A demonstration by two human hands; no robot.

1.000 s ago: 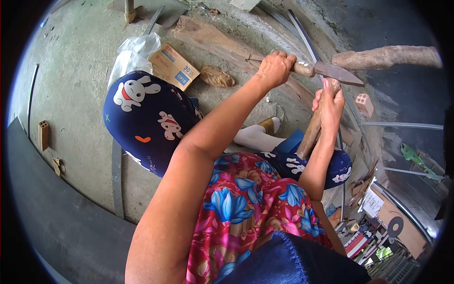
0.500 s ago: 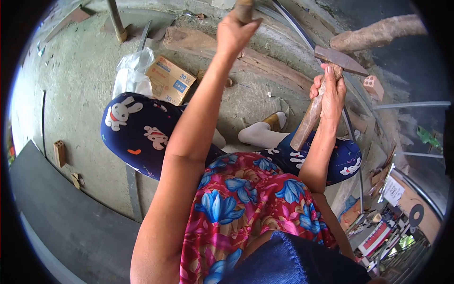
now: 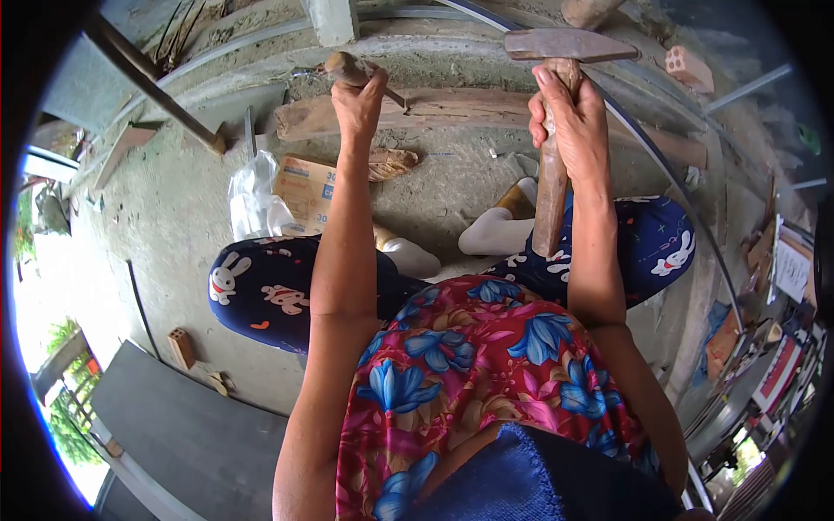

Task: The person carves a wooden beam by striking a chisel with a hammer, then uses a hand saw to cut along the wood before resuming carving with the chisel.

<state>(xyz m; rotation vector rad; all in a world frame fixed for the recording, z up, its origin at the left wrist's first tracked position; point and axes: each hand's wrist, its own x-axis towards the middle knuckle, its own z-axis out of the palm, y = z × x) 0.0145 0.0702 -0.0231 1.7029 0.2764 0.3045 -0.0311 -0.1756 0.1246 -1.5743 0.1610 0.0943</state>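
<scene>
My left hand (image 3: 356,106) is closed around the wooden handle of a chisel (image 3: 345,66). Its thin blade slants down to the right, with the tip right at a long wooden plank (image 3: 469,104) on the ground. In my right hand (image 3: 575,130) is a hammer (image 3: 551,195), gripped high on its wooden handle just under the dark metal head. The head is raised to the right of the chisel, and the handle's end hangs down over my right knee.
A cardboard box (image 3: 302,193) and clear plastic bag (image 3: 255,195) lie beyond my left knee. A wooden pole (image 3: 156,91) leans at upper left. One hollow brick (image 3: 689,69) stands at upper right, another brick (image 3: 181,347) at left near a dark sheet (image 3: 195,434).
The view has shifted. My left hand has come lower with the chisel, whose blade now shows at the plank. The hammer has turned more upright in my right hand.
</scene>
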